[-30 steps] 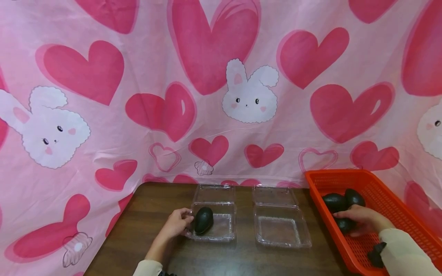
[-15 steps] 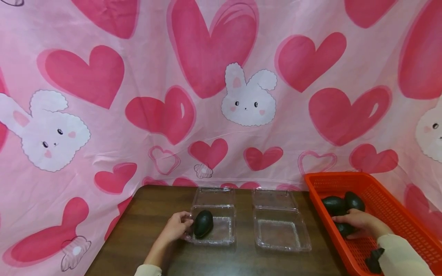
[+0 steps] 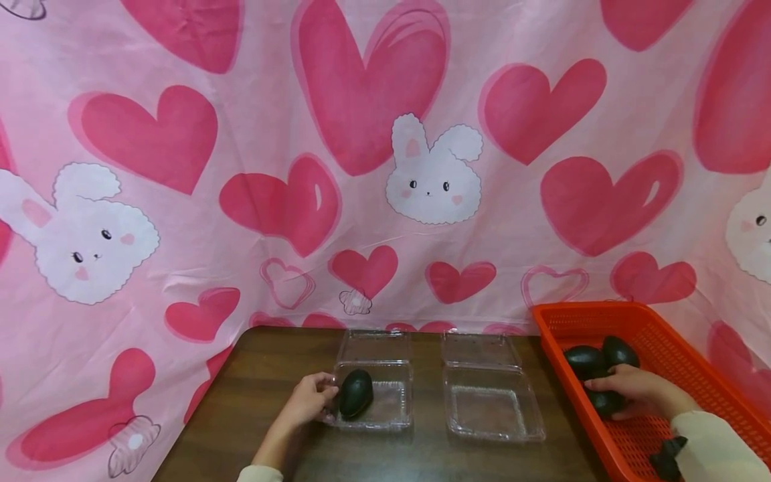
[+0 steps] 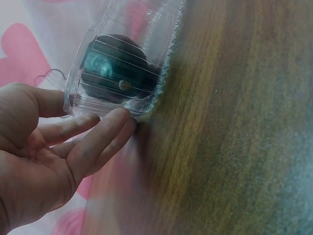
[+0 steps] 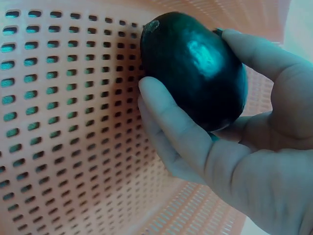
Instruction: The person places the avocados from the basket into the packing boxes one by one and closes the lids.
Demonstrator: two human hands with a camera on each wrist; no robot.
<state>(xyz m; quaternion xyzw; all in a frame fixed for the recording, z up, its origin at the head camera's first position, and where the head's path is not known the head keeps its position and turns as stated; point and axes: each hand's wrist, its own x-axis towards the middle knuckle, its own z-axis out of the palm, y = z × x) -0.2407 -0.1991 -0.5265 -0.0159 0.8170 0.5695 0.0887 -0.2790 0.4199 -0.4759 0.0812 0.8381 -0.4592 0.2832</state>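
Dark avocado (image 5: 190,63) in orange basket (image 3: 671,351), gripped by right hand (image 3: 653,391); two more avocados (image 3: 583,360) just beyond. Left hand (image 3: 310,399) pinches left edge of clear container (image 3: 393,402) holding another avocado (image 3: 357,393). Second container (image 3: 490,408) beside it, on wooden table (image 3: 271,365).

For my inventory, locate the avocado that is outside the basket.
The avocado is in the head view's lower part, slightly left of centre, inside the left box, just right of the left hand.
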